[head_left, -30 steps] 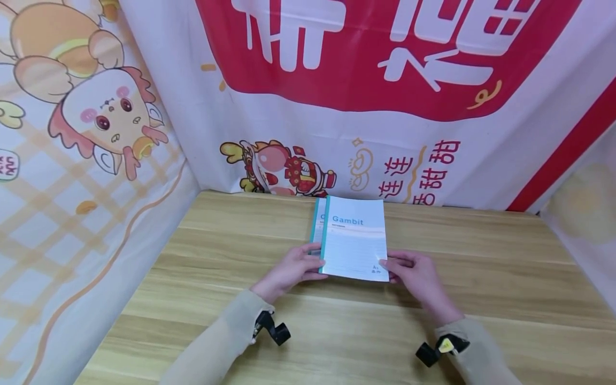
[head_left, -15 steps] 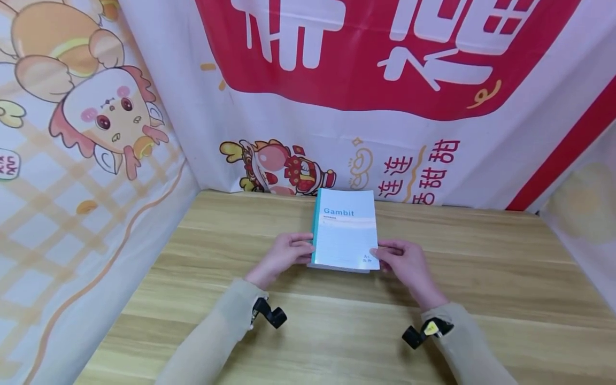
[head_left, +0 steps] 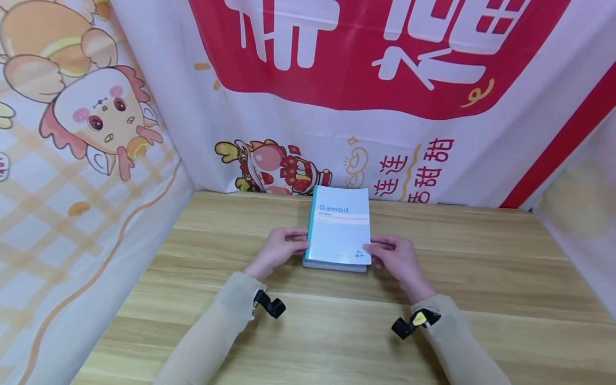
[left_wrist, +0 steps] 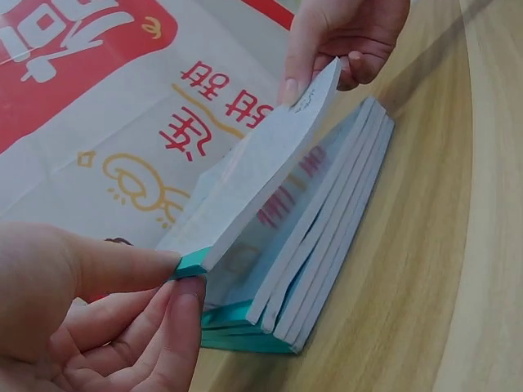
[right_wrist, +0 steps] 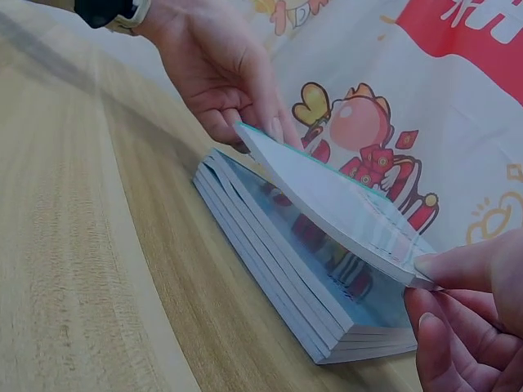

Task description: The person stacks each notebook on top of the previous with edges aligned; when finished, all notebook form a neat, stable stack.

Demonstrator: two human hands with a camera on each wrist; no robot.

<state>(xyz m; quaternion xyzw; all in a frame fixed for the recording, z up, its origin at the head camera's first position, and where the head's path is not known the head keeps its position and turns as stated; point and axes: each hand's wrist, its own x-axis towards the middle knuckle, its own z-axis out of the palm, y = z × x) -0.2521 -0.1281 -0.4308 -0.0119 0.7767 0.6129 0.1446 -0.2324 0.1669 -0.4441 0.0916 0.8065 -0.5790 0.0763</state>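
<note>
A white Gambit notebook (head_left: 339,227) with a teal spine is held tilted just above a stack of similar notebooks (head_left: 334,266). My left hand (head_left: 276,250) pinches its spine side between thumb and fingers. On the opposite edge, near the lower corner, my right hand (head_left: 398,259) pinches it with the thumb on the cover. In the left wrist view, a wedge of air separates the held notebook (left_wrist: 270,171) from the stack (left_wrist: 323,237). The right wrist view shows the stack's (right_wrist: 270,269) layered page edges, roughly aligned, lying flat on the table.
The wooden table (head_left: 192,321) extends to both sides and toward me. Right behind the stack hangs a printed cloth (head_left: 289,117) with red and white lettering. Another patterned cloth (head_left: 72,224) borders the left side. A black wrist camera (head_left: 269,305) sits at the left cuff.
Both hands have carried the notebook left and slightly away from me. It was off to the right of the stack, partly covering it; now it sits over the stack, nearly lined up.
</note>
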